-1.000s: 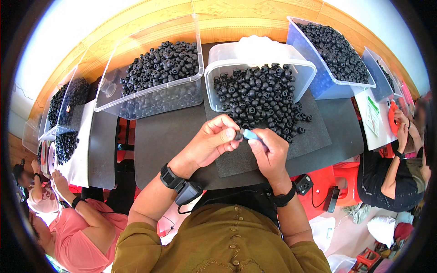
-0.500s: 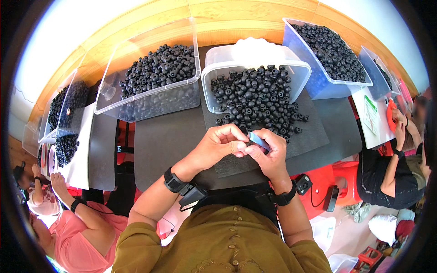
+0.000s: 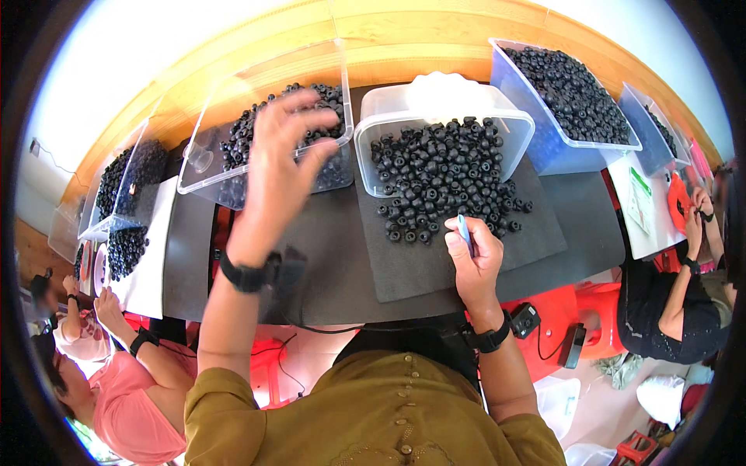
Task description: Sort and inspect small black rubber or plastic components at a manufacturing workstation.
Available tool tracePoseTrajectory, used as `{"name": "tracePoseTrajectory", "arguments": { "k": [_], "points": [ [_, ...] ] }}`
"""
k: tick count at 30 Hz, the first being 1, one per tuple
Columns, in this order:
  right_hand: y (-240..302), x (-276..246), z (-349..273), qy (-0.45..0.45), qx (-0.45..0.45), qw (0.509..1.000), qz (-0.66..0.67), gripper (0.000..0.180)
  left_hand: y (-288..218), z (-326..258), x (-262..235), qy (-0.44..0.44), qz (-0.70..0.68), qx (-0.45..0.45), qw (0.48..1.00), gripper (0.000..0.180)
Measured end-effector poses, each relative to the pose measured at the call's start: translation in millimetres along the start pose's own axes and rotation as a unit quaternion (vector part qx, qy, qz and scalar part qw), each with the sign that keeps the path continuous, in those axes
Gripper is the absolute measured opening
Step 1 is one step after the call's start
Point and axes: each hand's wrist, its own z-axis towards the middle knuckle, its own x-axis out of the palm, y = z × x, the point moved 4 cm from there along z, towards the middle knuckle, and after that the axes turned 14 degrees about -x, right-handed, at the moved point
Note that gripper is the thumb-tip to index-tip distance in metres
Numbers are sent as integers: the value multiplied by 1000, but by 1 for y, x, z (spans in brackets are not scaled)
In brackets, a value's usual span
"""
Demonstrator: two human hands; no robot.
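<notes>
My left hand (image 3: 284,167) is raised over the front rim of the left clear plastic bin (image 3: 268,165), blurred by motion. Its fingers are spread, and nothing shows between them. My right hand (image 3: 475,256) is closed around a slim blue tool (image 3: 465,233), whose tip points up past the thumb; its exact kind cannot be made out. Just beyond that hand, small round black parts with holes (image 3: 435,175) spill from a clear tub (image 3: 365,159) tipped toward me, onto a dark mat (image 3: 404,272). More such black parts (image 3: 245,140) fill the left bin.
A bluish bin (image 3: 575,159) heaped with black parts stands at the back right. The dark table (image 3: 326,233) runs beneath everything. One co-worker in pink (image 3: 140,388) sits at the left, another in dark clothes (image 3: 660,311) at the right. A red stool (image 3: 556,322) is by my right forearm.
My left hand has left my right hand and swung up and left to the left bin, its fingers opening. My right hand has shifted slightly, still gripping the blue tool.
</notes>
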Motion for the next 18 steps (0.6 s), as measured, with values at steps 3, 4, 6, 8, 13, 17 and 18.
{"name": "tracePoseTrajectory", "arguments": {
  "k": [3,4,6,8,13,17,18],
  "points": [
    [2,-1,0,3,0,1000,-3,16,-20,-51,27,141,-76,51,986,21],
    [1,1,0,13,2,1000,-8,15,-18,-68,42,229,-103,23,968,20],
    [1,1,0,15,-7,1000,-12,15,-19,-84,60,296,-91,-36,950,21],
    [1,1,0,16,-15,1000,-17,15,-13,-92,72,322,-80,-58,942,22],
    [3,4,2,13,-46,998,-29,14,-10,-92,83,350,-81,-17,933,24],
    [0,5,1,12,-51,998,-24,14,-12,-93,79,369,-288,-155,870,21],
    [2,5,1,26,-54,998,-23,15,-9,-97,81,412,-422,-250,768,22]
  ]
}}
